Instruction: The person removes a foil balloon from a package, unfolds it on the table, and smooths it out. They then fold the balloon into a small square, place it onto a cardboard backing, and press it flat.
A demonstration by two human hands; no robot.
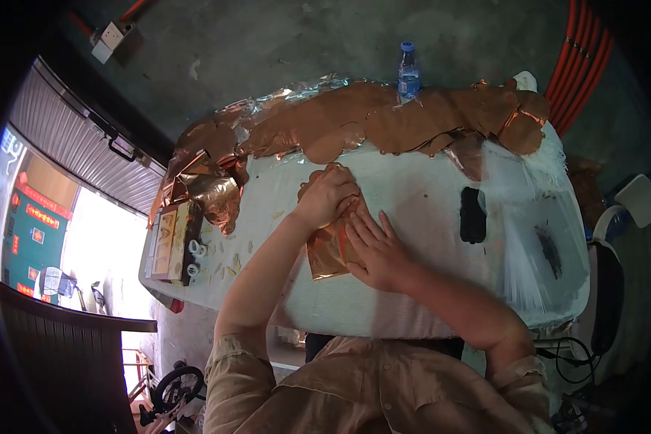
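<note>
A copper-coloured flat foil balloon (327, 253) lies on the white-covered table in front of me, its shiny lower end toward my body. My left hand (329, 197) is closed over its upper part, with the fingers curled and the fingertips partly hidden. Beside it, my right hand (377, 252) rests flat on the balloon's right edge, fingers stretched out. Both hands cover much of the balloon's middle, so its full shape cannot be made out.
A long pile of copper foil balloons (296, 124) runs along the table's far side, with a water bottle (409, 76) behind it. At left stand a box (175, 242) and white tape rolls (194, 259). A black phone (473, 215) and clear plastic bags (528, 253) lie at right.
</note>
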